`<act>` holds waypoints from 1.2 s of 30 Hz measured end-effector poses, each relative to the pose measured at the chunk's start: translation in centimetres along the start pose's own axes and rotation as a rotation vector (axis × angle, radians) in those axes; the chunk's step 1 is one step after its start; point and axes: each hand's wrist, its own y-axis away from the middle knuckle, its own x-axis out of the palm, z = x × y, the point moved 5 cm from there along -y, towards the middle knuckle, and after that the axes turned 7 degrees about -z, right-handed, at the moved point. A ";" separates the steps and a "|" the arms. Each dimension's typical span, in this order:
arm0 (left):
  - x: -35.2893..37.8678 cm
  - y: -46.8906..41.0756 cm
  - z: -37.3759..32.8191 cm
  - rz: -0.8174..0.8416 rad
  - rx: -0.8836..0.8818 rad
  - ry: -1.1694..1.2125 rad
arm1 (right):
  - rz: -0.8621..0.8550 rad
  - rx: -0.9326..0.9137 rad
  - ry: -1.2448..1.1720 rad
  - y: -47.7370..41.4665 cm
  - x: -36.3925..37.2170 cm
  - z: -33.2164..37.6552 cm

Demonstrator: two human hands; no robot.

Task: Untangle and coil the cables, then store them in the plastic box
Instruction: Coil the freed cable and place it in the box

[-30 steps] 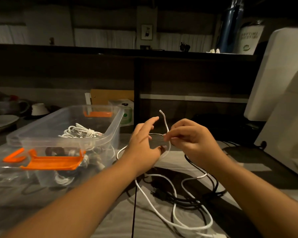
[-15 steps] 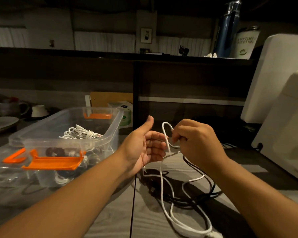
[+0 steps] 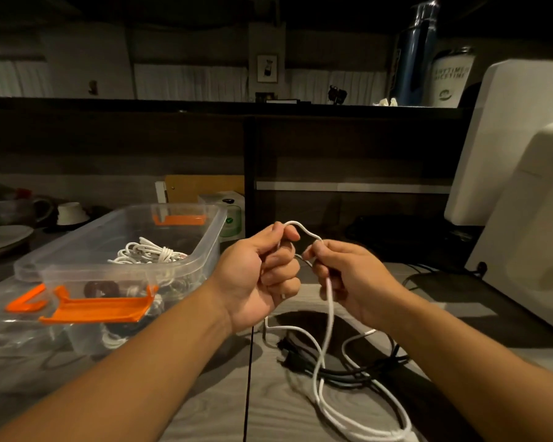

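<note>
Task status: partly complete. One white cable (image 3: 330, 311) was being coiled above the tabletop (image 3: 268, 416). The left grip (image 3: 262, 275) was curled round its first loop, and the right grip (image 3: 348, 279) pinched the strand just beside it. The rest of the cable trailed onto the tabletop across a loose black cable (image 3: 342, 374), not yet coiled. The plastic box (image 3: 213, 247), lid off, held one coiled white bundle (image 3: 147, 252) and darker items beneath, not identifiable.

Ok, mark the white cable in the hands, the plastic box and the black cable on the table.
white cable (image 3: 330, 301), head view, on the strand hanging down.
plastic box (image 3: 217, 231), head view, on its right side wall.
black cable (image 3: 342, 373), head view, on its bundled middle.
</note>
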 end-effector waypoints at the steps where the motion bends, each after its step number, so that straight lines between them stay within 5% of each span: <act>1: 0.2 0.1 0.1 0.010 -0.020 0.003 | 0.002 0.052 -0.074 0.0 0.3 -0.3; 6: 0.5 0.3 -0.1 0.004 -0.054 0.053 | 0.095 0.354 -0.717 0.5 0.9 -0.3; 8: 0.4 0.4 -0.5 -0.005 -0.045 0.089 | 0.131 0.373 -0.671 0.7 0.9 0.1; 13: 0.0 0.2 -1.0 -0.057 0.035 0.139 | 0.068 -0.126 0.559 1.2 1.9 0.1; 19: -1.4 -0.3 -1.2 -0.262 0.328 -0.297 | 0.272 -0.177 1.178 2.6 5.6 -1.0; 22: -1.9 -0.5 -1.4 -0.319 0.510 -0.714 | 0.248 -0.210 1.103 3.0 5.6 -0.1; 27: -1.4 -0.9 0.1 -0.264 0.638 -1.150 | 0.197 -0.014 0.667 2.6 4.1 0.4; 30: -1.2 -1.2 0.2 -0.243 0.659 -1.205 | 0.187 0.126 0.376 2.8 3.3 0.9; 36: -2.3 -1.7 0.2 -0.179 0.491 -1.125 | 0.212 0.164 0.204 2.6 1.6 2.1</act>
